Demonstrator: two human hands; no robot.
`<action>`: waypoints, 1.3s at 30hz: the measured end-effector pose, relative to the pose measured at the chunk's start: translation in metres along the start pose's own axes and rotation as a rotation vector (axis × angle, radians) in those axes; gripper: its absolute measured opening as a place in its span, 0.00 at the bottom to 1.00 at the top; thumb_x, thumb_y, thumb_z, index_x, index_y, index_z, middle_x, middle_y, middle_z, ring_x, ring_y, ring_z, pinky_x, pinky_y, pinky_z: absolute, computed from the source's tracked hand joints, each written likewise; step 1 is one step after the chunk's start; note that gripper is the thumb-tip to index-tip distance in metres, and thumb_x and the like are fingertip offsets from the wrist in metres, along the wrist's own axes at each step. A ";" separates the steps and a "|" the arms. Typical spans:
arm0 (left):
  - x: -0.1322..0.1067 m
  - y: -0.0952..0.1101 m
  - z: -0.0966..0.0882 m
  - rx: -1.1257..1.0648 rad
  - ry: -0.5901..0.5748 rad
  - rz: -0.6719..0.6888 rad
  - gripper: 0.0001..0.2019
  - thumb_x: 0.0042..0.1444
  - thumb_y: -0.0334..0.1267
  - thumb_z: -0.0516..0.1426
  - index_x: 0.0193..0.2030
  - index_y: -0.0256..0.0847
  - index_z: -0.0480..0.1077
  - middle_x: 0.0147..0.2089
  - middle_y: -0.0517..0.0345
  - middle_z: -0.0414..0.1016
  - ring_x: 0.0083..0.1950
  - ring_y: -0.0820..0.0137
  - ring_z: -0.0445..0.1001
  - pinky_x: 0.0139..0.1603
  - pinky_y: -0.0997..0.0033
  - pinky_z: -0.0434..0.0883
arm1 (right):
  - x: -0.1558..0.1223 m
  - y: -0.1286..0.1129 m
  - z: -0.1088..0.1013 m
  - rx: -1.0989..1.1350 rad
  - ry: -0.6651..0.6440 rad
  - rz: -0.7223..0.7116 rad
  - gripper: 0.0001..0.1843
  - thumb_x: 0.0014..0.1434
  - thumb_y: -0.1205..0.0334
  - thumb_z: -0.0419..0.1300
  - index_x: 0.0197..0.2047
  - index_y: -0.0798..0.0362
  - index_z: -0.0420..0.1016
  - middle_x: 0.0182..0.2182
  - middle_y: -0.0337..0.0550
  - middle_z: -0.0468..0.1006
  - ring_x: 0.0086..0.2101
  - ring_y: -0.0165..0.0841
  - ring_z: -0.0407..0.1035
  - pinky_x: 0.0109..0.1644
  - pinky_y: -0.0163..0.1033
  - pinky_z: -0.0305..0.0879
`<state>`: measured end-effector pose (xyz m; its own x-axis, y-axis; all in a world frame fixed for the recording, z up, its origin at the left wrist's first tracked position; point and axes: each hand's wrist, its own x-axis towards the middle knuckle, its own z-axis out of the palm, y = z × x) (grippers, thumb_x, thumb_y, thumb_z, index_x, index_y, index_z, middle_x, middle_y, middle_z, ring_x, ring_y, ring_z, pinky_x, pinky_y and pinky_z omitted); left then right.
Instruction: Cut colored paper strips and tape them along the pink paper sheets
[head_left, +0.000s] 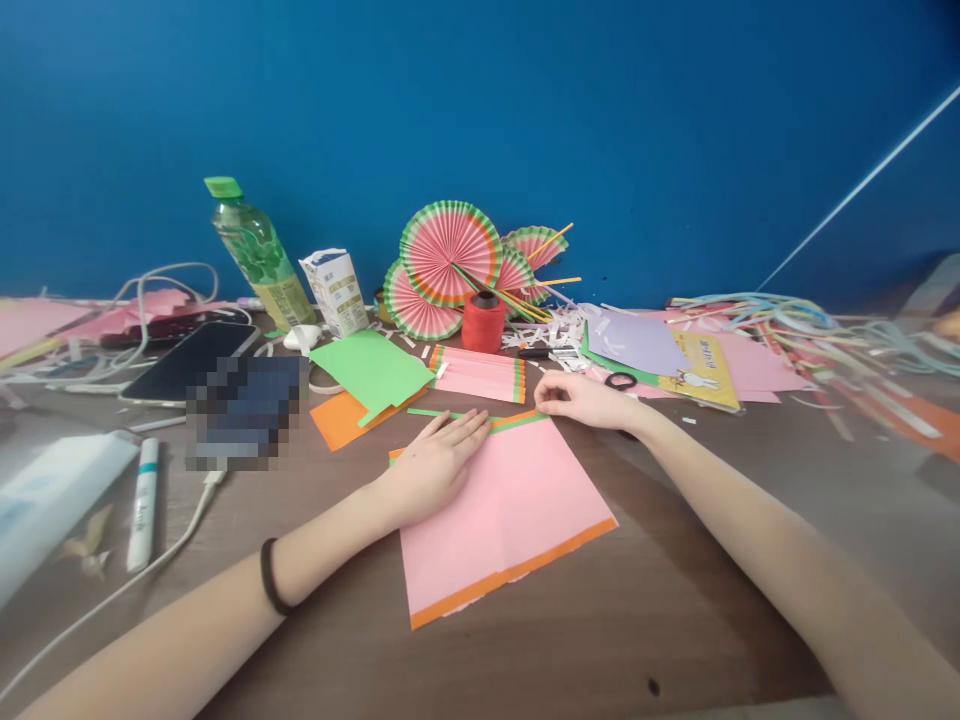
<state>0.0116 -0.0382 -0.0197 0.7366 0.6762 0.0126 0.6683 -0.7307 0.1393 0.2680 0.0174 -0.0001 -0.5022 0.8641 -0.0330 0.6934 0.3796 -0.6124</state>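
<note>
Pink paper sheet [510,515] lies flat on the brown table [675,600], centre front, orange strip along its near edge, green and orange strips along the far edge. Left hand [435,462] rests palm down on the sheet's far left corner, fingers flat and spread, nothing gripped. Right hand [581,400] sits at the far right corner, fingertips pinched together on the green strip [517,420] at the edge. Black hair tie [271,578] on the left wrist. Just beyond the sheet: a pleated pink strip [480,375] with the same green/orange trim, and a green sheet [371,370] lying over an orange sheet [341,420]. Behind those, a red thread spool [484,322] stands upright, touching a cluster of finished pink paper fans [450,250] with stick handles, leaning at the blue wall [525,100]. Containers: green-capped bottle [259,255], cap on, tilted in view, liquid level hard to tell; small carton [336,290] beside it, upright, contents not visible. Left side: phone [187,362], white cables [150,290], white marker [142,505]. Right side: purple paper [637,342], yellow booklet [701,372], black ring [620,381] just beside the right hand, loose paper strips [787,320] further out.
</note>
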 end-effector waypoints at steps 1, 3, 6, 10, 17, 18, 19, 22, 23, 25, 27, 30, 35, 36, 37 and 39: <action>0.000 -0.001 -0.001 -0.006 -0.005 0.013 0.31 0.51 0.24 0.41 0.64 0.34 0.48 0.67 0.53 0.45 0.67 0.68 0.44 0.66 0.57 0.45 | 0.000 0.000 0.000 0.001 0.011 -0.016 0.07 0.52 0.59 0.53 0.31 0.54 0.66 0.32 0.42 0.69 0.31 0.31 0.62 0.36 0.37 0.59; 0.000 -0.002 -0.002 -0.013 -0.010 0.038 0.30 0.51 0.24 0.41 0.64 0.36 0.49 0.67 0.54 0.46 0.67 0.68 0.44 0.66 0.58 0.45 | -0.001 0.000 -0.001 0.006 0.005 -0.030 0.07 0.53 0.59 0.53 0.32 0.54 0.66 0.33 0.43 0.70 0.31 0.31 0.63 0.37 0.37 0.59; 0.000 -0.001 -0.003 -0.019 -0.007 0.034 0.30 0.52 0.24 0.41 0.64 0.38 0.51 0.67 0.55 0.47 0.67 0.69 0.45 0.66 0.58 0.45 | -0.003 -0.002 -0.004 0.010 -0.105 0.007 0.08 0.53 0.58 0.53 0.32 0.54 0.66 0.30 0.41 0.71 0.31 0.31 0.63 0.34 0.36 0.58; -0.001 0.003 -0.001 -0.011 0.021 -0.023 0.29 0.53 0.26 0.41 0.64 0.36 0.51 0.67 0.54 0.48 0.67 0.68 0.46 0.66 0.56 0.46 | -0.008 -0.009 -0.010 -0.011 -0.231 0.027 0.07 0.52 0.58 0.53 0.30 0.54 0.66 0.27 0.39 0.69 0.28 0.30 0.61 0.30 0.35 0.55; -0.003 0.014 0.004 0.066 0.078 -0.103 0.24 0.62 0.40 0.39 0.63 0.33 0.53 0.65 0.51 0.51 0.66 0.63 0.50 0.64 0.56 0.53 | -0.011 -0.012 -0.017 -0.007 -0.336 0.022 0.06 0.50 0.60 0.54 0.28 0.53 0.67 0.26 0.38 0.68 0.25 0.28 0.58 0.28 0.34 0.54; -0.003 0.015 0.004 0.072 0.081 -0.103 0.24 0.62 0.40 0.39 0.63 0.33 0.53 0.65 0.51 0.51 0.66 0.63 0.50 0.64 0.56 0.53 | -0.011 -0.010 -0.017 0.004 -0.333 0.019 0.06 0.50 0.60 0.54 0.28 0.53 0.67 0.26 0.38 0.69 0.25 0.28 0.59 0.27 0.34 0.54; -0.003 0.016 0.004 0.075 0.083 -0.105 0.24 0.62 0.39 0.39 0.62 0.33 0.53 0.65 0.51 0.51 0.66 0.63 0.50 0.64 0.55 0.52 | -0.011 -0.009 -0.016 0.017 -0.329 0.019 0.06 0.50 0.60 0.54 0.28 0.53 0.67 0.26 0.38 0.69 0.25 0.28 0.59 0.27 0.34 0.54; -0.003 0.017 0.005 0.081 0.089 -0.133 0.24 0.61 0.39 0.40 0.62 0.32 0.53 0.65 0.50 0.52 0.66 0.63 0.50 0.64 0.54 0.51 | -0.009 -0.007 -0.013 0.048 -0.281 0.044 0.06 0.50 0.60 0.54 0.29 0.53 0.67 0.26 0.38 0.70 0.26 0.29 0.61 0.28 0.34 0.55; -0.003 0.017 0.005 0.078 0.090 -0.142 0.24 0.61 0.39 0.40 0.62 0.32 0.53 0.65 0.50 0.52 0.66 0.63 0.49 0.64 0.54 0.51 | -0.008 -0.006 -0.012 0.056 -0.246 0.057 0.06 0.50 0.60 0.54 0.29 0.53 0.67 0.26 0.38 0.70 0.27 0.29 0.61 0.29 0.35 0.56; -0.003 0.017 0.005 0.067 0.093 -0.143 0.24 0.61 0.39 0.40 0.62 0.32 0.53 0.65 0.50 0.52 0.66 0.62 0.49 0.64 0.53 0.52 | -0.006 -0.007 -0.010 0.070 -0.165 0.076 0.06 0.51 0.59 0.54 0.29 0.53 0.67 0.26 0.39 0.71 0.27 0.29 0.62 0.31 0.35 0.57; -0.003 0.016 0.006 0.056 0.099 -0.129 0.24 0.61 0.39 0.40 0.62 0.32 0.53 0.65 0.51 0.52 0.66 0.62 0.49 0.64 0.53 0.52 | -0.003 -0.007 -0.007 0.089 -0.104 0.080 0.06 0.51 0.59 0.55 0.29 0.54 0.66 0.26 0.38 0.71 0.27 0.29 0.63 0.32 0.35 0.58; -0.003 0.015 0.006 0.060 0.095 -0.118 0.24 0.61 0.38 0.40 0.62 0.32 0.53 0.65 0.51 0.52 0.66 0.63 0.49 0.64 0.55 0.52 | 0.001 -0.005 -0.002 0.129 -0.053 0.065 0.07 0.50 0.59 0.56 0.29 0.54 0.67 0.25 0.38 0.71 0.26 0.28 0.63 0.32 0.35 0.59; -0.002 0.017 0.005 0.059 0.110 -0.139 0.24 0.61 0.38 0.40 0.62 0.33 0.54 0.65 0.52 0.53 0.66 0.64 0.50 0.64 0.55 0.52 | 0.005 -0.004 0.003 0.195 0.005 0.050 0.08 0.48 0.60 0.58 0.31 0.56 0.69 0.26 0.40 0.74 0.27 0.29 0.66 0.34 0.36 0.61; -0.002 0.017 0.005 0.056 0.115 -0.145 0.24 0.60 0.38 0.41 0.62 0.33 0.55 0.65 0.52 0.53 0.66 0.64 0.50 0.64 0.56 0.52 | 0.005 -0.004 0.004 0.202 0.005 0.048 0.08 0.48 0.60 0.58 0.31 0.56 0.69 0.26 0.40 0.74 0.28 0.29 0.66 0.35 0.36 0.62; -0.002 0.018 0.005 0.055 0.118 -0.150 0.24 0.60 0.38 0.41 0.62 0.33 0.55 0.65 0.52 0.53 0.66 0.64 0.50 0.64 0.56 0.52 | 0.005 -0.005 0.005 0.206 0.004 0.045 0.08 0.48 0.60 0.58 0.31 0.56 0.70 0.27 0.40 0.75 0.28 0.29 0.67 0.35 0.36 0.62; -0.002 0.018 0.005 0.055 0.117 -0.158 0.24 0.60 0.38 0.41 0.62 0.33 0.55 0.65 0.52 0.52 0.66 0.64 0.50 0.64 0.56 0.52 | 0.005 -0.006 0.006 0.214 0.011 0.034 0.08 0.48 0.61 0.58 0.32 0.56 0.70 0.27 0.41 0.75 0.29 0.30 0.68 0.36 0.36 0.63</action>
<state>0.0226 -0.0533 -0.0226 0.6074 0.7867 0.1102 0.7816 -0.6166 0.0944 0.2578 0.0178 -0.0012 -0.4739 0.8792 -0.0492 0.5837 0.2718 -0.7651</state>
